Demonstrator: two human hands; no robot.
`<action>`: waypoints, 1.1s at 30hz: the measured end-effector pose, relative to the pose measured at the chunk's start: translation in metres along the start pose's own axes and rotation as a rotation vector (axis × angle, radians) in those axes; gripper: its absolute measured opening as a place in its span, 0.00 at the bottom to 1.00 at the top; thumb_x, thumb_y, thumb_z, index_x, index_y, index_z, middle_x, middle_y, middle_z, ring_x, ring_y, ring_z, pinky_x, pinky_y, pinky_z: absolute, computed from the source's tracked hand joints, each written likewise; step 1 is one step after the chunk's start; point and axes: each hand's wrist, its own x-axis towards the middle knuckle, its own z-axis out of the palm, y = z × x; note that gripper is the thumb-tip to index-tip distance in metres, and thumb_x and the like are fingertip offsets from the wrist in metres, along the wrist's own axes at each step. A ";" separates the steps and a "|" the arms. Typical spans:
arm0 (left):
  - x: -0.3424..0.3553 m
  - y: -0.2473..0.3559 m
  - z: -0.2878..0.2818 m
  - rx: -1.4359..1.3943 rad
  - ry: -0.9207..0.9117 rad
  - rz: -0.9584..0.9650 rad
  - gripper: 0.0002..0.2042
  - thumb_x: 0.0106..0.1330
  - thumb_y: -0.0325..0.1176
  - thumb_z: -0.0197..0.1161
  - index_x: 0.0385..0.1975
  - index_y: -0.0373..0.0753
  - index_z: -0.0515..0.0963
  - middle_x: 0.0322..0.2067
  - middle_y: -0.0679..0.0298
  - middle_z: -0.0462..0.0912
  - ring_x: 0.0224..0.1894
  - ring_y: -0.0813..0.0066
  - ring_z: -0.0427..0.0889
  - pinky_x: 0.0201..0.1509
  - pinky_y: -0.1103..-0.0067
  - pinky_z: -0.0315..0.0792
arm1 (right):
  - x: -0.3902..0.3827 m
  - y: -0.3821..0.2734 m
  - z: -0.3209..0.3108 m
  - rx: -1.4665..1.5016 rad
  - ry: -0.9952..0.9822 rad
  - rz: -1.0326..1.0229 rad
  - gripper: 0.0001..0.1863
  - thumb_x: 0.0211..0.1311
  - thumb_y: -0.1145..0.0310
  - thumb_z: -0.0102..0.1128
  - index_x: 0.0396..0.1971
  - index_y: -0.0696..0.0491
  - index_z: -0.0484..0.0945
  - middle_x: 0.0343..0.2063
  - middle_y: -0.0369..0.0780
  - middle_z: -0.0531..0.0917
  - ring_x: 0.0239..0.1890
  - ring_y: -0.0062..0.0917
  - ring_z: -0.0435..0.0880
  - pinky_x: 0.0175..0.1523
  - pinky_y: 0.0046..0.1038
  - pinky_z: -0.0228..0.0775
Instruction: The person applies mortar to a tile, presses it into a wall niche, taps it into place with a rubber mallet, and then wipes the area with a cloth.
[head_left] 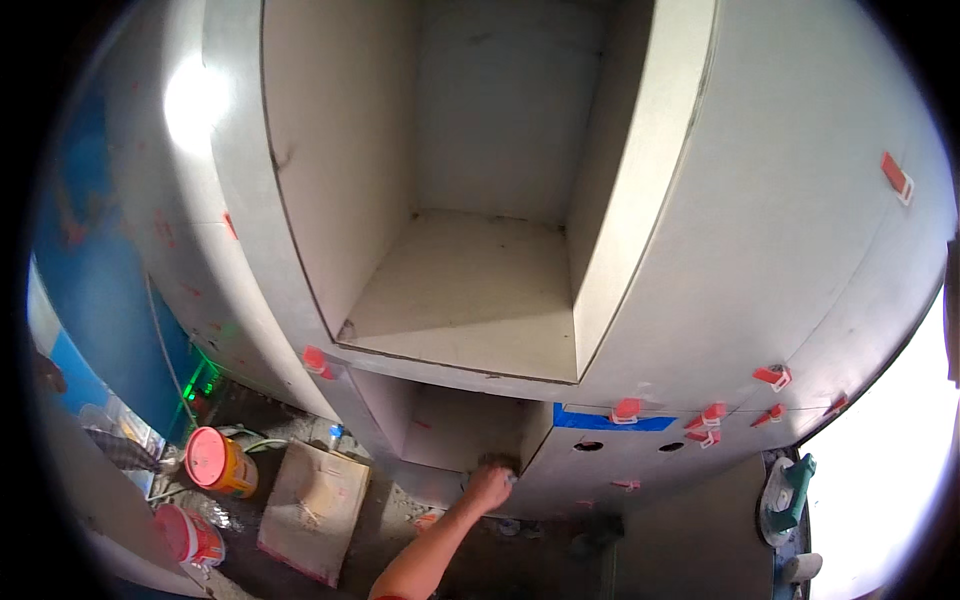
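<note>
My left hand (490, 486) reaches up from the lower edge, with the forearm bare below it. Its fingers are closed at the lower right corner of the small lower recess (455, 425), around a small greyish thing too blurred to name. Beside the hand is the recess's front edge, next to a pale panel with two dark holes. Above it opens a large tall recess (470, 290) lined with pale grey tile. No part of my right hand shows.
Red tile-levelling wedges (773, 376) and blue tape (615, 418) sit on the tiled face. At left stand an orange bucket (238, 473), a red bucket (207, 545) and a dusty board (315, 510). A green-handled tool (795, 493) rests at right. Another person's checked sleeve (122, 450) shows far left.
</note>
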 end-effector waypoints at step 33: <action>-0.240 -0.073 -0.280 -1.115 0.251 -0.512 0.24 0.75 0.49 0.45 0.47 0.30 0.76 0.45 0.50 0.81 0.49 0.57 0.80 0.59 0.63 0.70 | -0.082 -0.605 0.127 0.231 1.428 -1.114 0.19 0.55 0.74 0.59 0.48 0.61 0.72 0.46 0.55 0.67 0.50 0.48 0.66 0.55 0.45 0.61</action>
